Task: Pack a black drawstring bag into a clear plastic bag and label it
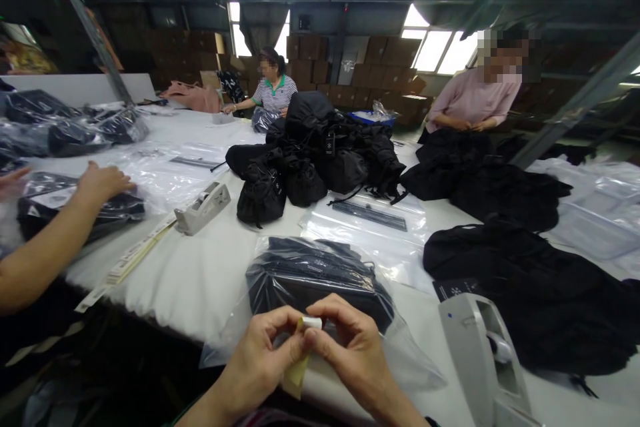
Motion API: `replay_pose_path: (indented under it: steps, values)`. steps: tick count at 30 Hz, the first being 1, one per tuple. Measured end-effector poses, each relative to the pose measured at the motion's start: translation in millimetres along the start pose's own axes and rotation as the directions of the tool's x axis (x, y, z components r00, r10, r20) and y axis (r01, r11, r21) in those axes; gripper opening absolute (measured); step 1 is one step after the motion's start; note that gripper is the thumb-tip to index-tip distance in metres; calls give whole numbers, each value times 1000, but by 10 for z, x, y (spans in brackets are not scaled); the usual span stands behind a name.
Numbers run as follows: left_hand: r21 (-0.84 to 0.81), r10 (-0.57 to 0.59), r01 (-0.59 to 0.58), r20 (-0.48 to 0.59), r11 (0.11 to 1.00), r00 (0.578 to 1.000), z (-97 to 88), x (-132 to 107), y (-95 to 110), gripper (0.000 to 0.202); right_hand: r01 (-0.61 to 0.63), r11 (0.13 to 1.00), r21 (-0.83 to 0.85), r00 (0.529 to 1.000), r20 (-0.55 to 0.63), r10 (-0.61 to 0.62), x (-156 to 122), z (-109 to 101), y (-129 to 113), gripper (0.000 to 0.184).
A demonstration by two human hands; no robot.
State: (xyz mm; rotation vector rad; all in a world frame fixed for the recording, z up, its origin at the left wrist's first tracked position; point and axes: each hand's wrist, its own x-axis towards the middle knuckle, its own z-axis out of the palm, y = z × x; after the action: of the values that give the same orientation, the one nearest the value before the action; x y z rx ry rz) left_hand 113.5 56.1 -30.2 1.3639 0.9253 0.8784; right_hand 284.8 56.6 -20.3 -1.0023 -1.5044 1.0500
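Note:
Both my hands meet at the near table edge, in front of a black bag in a clear plastic bag (320, 273). My left hand (265, 350) pinches a yellow backing strip (296, 377) between thumb and finger. Against it, my right hand (353, 347) pinches a small white sticker (313, 323). The fingertips almost touch, so how far sticker and strip are apart cannot be seen. Behind the packed bag lies a flat clear plastic bag (380, 240) with dark printed lines.
Black drawstring bags (310, 173) are heaped mid-table. More black bags (530, 293) lie at the right beside a grey tape dispenser (480, 353). Another dispenser (205, 207) and a label strip (135, 257) are on the left. A co-worker's arm (55, 247) reaches in there; two people work across the table.

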Motion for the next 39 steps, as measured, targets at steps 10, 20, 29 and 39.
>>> replay_pose_path:
  steps: [10,20,29,39]
  values:
    - [312,153,-94,-171,946,973,34,-46,-72,33,88,982,-169,996,-2,-89,62,83,25,21]
    - [290,157,-81,-252,954,955,42,-87,-139,43,108,992,-60,991,-77,-113,75,252,48,21]
    - [96,39,-3,-377,995,925,-13,-44,-358,52,-226,910,348,965,-45,257,101,330,79,32]
    - [36,-1,17,-397,999,918,-21,-34,-422,57,-319,875,363,931,-51,361,54,391,92,31]
